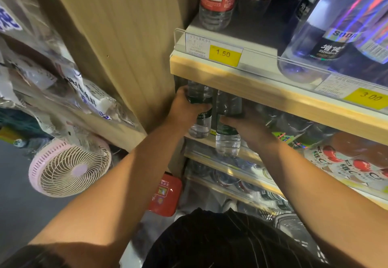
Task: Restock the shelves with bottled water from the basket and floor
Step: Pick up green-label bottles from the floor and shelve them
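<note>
Holding one water bottle apiece at left end of middle shelf (249,154): left grip (184,108) wrapped round left bottle (200,125), right grip (245,125) round right bottle (227,139). Both upright, tops under upper board (252,83). Right bottle nearer, at shelf lip; probably needs pushing far, straight in.

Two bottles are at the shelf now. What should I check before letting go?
1. Left hand grips the left bottle: ok.
2. Right hand grips the right bottle: ok.
3. Both bottles roughly upright: ok.
4. Bases seated on the lower shelf: cannot tell.
5. Caps clear of the upper shelf: cannot tell, its edge hides them.
6. Free room behind the bottles: cannot tell, hidden.
</note>
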Tool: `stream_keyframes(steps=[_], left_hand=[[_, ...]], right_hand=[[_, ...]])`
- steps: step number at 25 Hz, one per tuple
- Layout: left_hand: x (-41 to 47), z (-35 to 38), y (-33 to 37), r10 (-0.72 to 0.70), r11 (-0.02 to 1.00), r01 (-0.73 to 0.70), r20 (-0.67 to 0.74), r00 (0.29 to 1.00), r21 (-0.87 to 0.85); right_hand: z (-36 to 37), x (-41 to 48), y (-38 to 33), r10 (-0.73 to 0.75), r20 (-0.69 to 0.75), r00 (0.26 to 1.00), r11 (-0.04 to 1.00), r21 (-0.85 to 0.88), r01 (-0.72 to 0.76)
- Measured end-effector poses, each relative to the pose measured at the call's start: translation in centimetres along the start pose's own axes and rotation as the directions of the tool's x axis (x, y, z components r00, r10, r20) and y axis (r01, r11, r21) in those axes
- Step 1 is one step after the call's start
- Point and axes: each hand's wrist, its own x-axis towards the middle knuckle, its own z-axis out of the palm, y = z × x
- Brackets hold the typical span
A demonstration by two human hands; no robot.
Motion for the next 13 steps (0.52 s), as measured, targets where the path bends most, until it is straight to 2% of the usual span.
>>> stream_keyframes(steps=[5,8,11,13], left_hand=[[0.4,0.3,-0.3,0.036,0.999,-0.036,-0.022,0.999,0.004],[0.7,0.7,-0.7,0.050,0.999,-0.050,-0.050,0.998,0.003],[0.9,1.1,-0.9,0.074,0.996,-0.077,-0.070,0.995,-0.045],[1.2,1.1,-1.4,0.147,0.989,-0.145,-0.087,0.985,0.025]], right_hand=[[0.0,-0.3,1.0,0.119,-0.034,0.992,0.992,0.038,-0.118],[0.0,-0.7,1.1,0.196,-0.043,0.980,0.975,0.116,-0.190],[0.1,-1.5,0.8,0.170,-0.028,0.985,0.974,0.159,-0.163],[0.1,-1.8,1.1,0.161,-0.026,0.987,0.976,0.155,-0.155]])
